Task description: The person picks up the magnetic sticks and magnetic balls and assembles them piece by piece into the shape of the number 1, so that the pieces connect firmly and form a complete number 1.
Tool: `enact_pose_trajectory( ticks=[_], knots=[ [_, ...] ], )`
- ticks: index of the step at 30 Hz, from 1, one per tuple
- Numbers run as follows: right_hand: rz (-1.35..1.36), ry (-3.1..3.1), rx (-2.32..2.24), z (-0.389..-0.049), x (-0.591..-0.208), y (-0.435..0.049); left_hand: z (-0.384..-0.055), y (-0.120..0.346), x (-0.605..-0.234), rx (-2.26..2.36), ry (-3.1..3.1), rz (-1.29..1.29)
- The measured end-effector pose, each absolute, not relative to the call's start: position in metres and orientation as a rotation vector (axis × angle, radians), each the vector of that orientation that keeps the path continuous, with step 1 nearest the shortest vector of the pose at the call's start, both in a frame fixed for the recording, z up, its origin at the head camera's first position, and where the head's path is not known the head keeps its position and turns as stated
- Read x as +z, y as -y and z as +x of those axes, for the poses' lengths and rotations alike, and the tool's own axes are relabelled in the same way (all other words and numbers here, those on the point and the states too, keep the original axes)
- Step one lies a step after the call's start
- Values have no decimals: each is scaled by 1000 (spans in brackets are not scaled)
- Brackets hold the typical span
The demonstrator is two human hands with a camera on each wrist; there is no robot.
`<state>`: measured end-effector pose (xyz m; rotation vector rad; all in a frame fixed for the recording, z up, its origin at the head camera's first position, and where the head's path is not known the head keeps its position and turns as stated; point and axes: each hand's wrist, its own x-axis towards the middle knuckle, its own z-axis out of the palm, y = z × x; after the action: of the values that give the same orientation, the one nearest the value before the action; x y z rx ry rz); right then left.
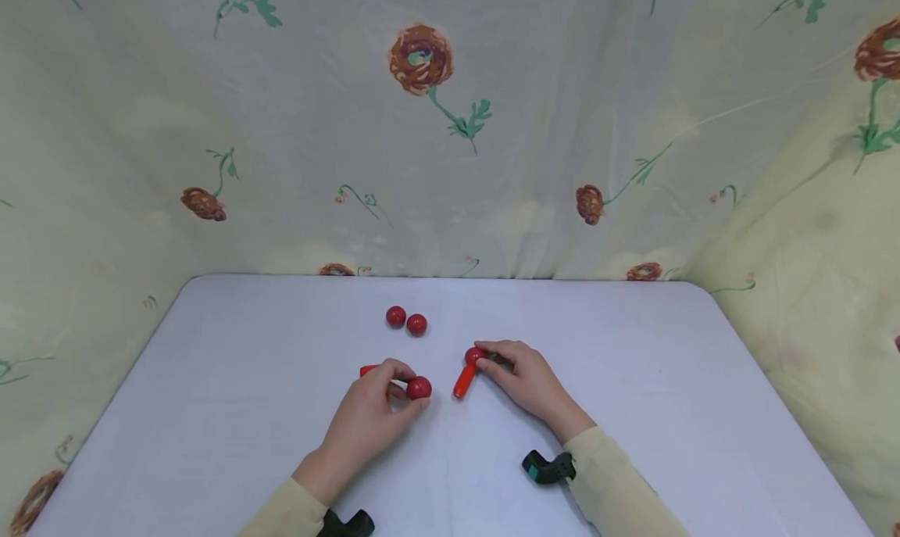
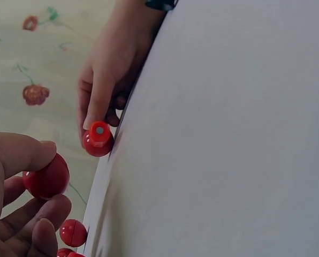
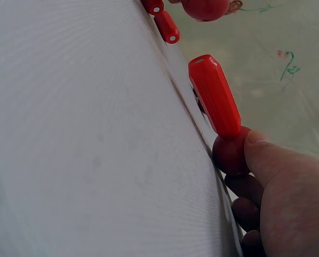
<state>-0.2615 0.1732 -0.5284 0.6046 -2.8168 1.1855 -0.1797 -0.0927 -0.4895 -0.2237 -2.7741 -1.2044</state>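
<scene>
Between thumb and fingers, my left hand (image 1: 373, 412) holds a glossy red ball (image 1: 419, 388) near the middle of the white table. My right hand (image 1: 523, 377) pinches a second red ball (image 3: 232, 152) by its side. A ridged orange-red handle (image 3: 215, 96) meets that ball and points away from the right hand in the right wrist view; whether the two are joined I cannot tell. The end of another red handle (image 1: 369, 370) shows behind the left hand, which hides the rest. Two red handle ends appear at the top of the right wrist view.
Two more red balls (image 1: 406, 320) lie close together farther back on the white table (image 1: 246, 412). Behind the table and along both sides hangs a pale curtain (image 1: 295, 130) with a flower print. Dark wrist devices (image 1: 550, 468) are worn at both sleeves.
</scene>
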Motion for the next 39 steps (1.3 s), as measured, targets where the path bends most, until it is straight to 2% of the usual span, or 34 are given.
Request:
enact_pose_trajectory(
  ticks=[12,39],
  knots=[
    [612,2812,1192,-260,-528,-173,-173,84,-498,-1226,2767,-326],
    [631,2805,1178,-265,-531,-174,-174,77,-510,-1243,2826,-356]
  ],
)
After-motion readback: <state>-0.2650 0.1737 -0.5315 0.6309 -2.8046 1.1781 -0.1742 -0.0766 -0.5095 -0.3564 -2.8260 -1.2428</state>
